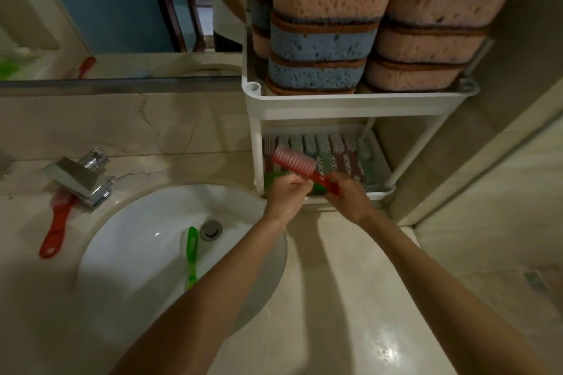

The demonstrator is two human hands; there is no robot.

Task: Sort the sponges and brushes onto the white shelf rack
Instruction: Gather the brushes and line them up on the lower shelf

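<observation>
Brush [294, 161], red, gripped by left hand [286, 193] and right hand [348, 196], head toward 11 o'clock, seemingly to match row in shelf rack [335, 106].

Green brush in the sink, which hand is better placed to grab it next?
Probably left: the green brush lies in the sink, nearer the left hand; the right hand holds the red brush at the rack, farther away.
</observation>
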